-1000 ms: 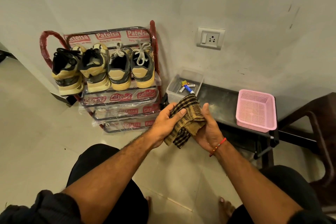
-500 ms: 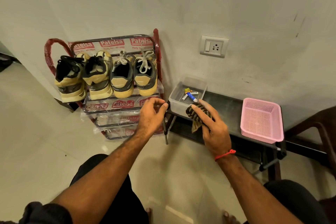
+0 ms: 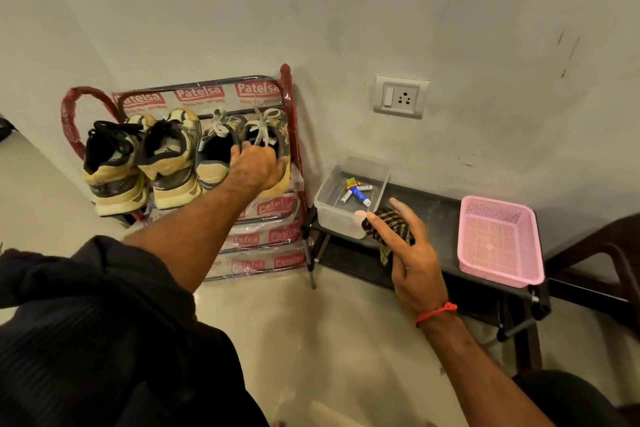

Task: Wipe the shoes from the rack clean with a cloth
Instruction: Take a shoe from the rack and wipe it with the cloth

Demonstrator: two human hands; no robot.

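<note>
Several tan and grey shoes stand heels-out on the top shelf of a red-framed rack against the wall. My left hand reaches into the rightmost shoe, fingers curled over its heel opening beside the white laces. The neighbouring white-laced shoe and two black-laced shoes sit to its left. My right hand holds a brown checked cloth bunched in the palm, index and middle fingers stretched out, above the low black bench.
A clear plastic box with small tubes and a pink mesh basket sit on the black bench. A wall socket is above it. A dark chair stands at the right. Bare tiled floor lies below.
My left hand let go of the cloth and reached up left to the rack, taking the rightmost shoe's heel. My right hand keeps the cloth, now over the bench.
</note>
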